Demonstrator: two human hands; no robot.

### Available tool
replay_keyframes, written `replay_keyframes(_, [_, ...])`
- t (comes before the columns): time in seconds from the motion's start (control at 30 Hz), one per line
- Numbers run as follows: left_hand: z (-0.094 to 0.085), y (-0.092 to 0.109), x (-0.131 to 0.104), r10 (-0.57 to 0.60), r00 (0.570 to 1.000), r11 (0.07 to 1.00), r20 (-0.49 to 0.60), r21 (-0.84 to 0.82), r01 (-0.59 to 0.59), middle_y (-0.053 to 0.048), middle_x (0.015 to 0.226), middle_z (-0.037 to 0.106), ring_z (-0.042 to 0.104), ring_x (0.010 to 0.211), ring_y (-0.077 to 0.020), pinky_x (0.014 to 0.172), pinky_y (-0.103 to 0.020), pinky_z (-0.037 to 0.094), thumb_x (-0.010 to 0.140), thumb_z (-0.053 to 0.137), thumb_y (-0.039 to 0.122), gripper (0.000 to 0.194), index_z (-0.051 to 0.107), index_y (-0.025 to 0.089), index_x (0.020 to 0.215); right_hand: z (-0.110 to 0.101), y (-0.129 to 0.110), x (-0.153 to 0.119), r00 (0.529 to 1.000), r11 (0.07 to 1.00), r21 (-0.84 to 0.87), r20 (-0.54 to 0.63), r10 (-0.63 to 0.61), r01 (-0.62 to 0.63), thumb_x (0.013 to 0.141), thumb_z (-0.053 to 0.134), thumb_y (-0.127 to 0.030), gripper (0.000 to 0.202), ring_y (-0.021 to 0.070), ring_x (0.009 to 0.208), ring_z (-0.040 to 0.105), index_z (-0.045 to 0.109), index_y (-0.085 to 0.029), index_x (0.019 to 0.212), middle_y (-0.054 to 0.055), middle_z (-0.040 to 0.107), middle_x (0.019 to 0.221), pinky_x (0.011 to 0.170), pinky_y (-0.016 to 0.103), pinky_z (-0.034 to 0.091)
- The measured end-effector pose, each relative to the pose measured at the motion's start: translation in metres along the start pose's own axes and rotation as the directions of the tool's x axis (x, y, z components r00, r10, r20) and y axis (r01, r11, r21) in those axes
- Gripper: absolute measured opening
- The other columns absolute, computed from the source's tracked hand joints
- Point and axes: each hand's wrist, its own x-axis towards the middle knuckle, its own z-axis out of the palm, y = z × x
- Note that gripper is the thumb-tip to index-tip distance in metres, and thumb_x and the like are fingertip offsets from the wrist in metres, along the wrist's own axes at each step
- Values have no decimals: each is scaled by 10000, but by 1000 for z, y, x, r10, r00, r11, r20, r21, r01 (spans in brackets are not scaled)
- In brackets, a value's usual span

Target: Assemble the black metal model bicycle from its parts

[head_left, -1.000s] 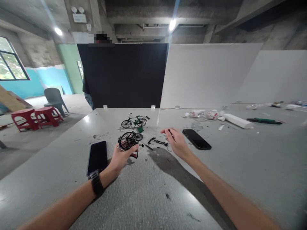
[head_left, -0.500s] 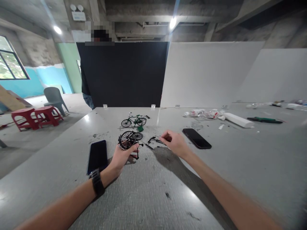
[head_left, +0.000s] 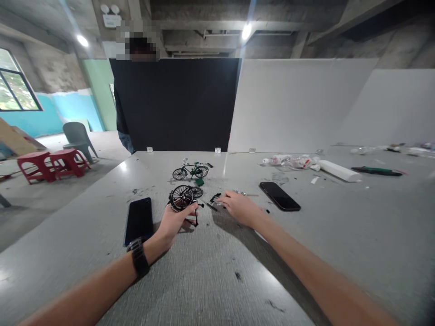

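Observation:
My left hand (head_left: 175, 222) is closed around a black model bicycle (head_left: 181, 197), its thumb over the frame and a spoked wheel turned up above the fingers. A second small wheel (head_left: 197, 192) shows just behind; whether it joins the held model I cannot tell. My right hand (head_left: 238, 207) is low over the table with its fingers bent together at small black parts (head_left: 215, 198). What its fingertips pinch, if anything, is too small to make out. Between the hands lies a thin dark rod-like piece (head_left: 211, 206). Farther back stands a green model bicycle (head_left: 190, 171) beside a small green piece (head_left: 199, 182).
One phone (head_left: 139, 221) lies left of my left hand, another phone (head_left: 279, 196) beyond my right. Clear plastic packaging (head_left: 292, 161), a white block (head_left: 338, 170) and a green-black tool (head_left: 375, 170) lie back right. A person (head_left: 123, 122) stands behind the black panel (head_left: 176, 104).
My right hand has moved left and slightly down, onto the small black parts, and now covers some of them. My left hand keeps the black model bicycle in about the same place.

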Motion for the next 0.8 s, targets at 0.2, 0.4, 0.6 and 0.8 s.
replay_keyframes(0.2, [1, 2, -1, 4, 1000, 1000, -17, -5, -4, -92, 741, 716, 633, 541, -136, 448, -225, 523, 590, 876, 382, 406, 706, 95, 821, 0, -1, 2, 999, 999, 32, 32, 11, -12, 895, 390, -65, 486, 161, 727, 581, 711, -241, 1215, 103, 635, 1039, 652, 287, 376])
replay_keyframes(0.4, [-2, -1, 0, -16, 1000, 1000, 8, 21, 16, -88, 743, 713, 630, 530, -126, 450, -217, 504, 619, 857, 411, 415, 711, 94, 845, 0, 0, 2, 1000, 999, 49, 18, 19, -20, 891, 394, -55, 474, 163, 731, 578, 727, -243, 1173, 102, 624, 1031, 645, 290, 359])
replay_keyframes(0.6, [-3, -3, 2, -3, 1000, 1000, 24, 29, 3, -79, 739, 710, 632, 535, -125, 469, -221, 509, 633, 848, 421, 411, 716, 100, 853, 0, -1, 2, 1000, 999, 42, 15, 16, -16, 884, 418, -36, 464, 166, 756, 595, 711, -247, 1175, 103, 620, 1076, 637, 281, 359])
replay_keyframes(0.8, [-4, -4, 3, -6, 999, 999, 40, 54, 4, -74, 746, 706, 631, 521, -122, 466, -225, 504, 671, 821, 442, 401, 717, 106, 863, -5, -4, 0, 999, 1000, 12, 33, 2, -2, 843, 461, 11, 491, 147, 708, 586, 681, -236, 1206, 98, 604, 1105, 602, 261, 347])
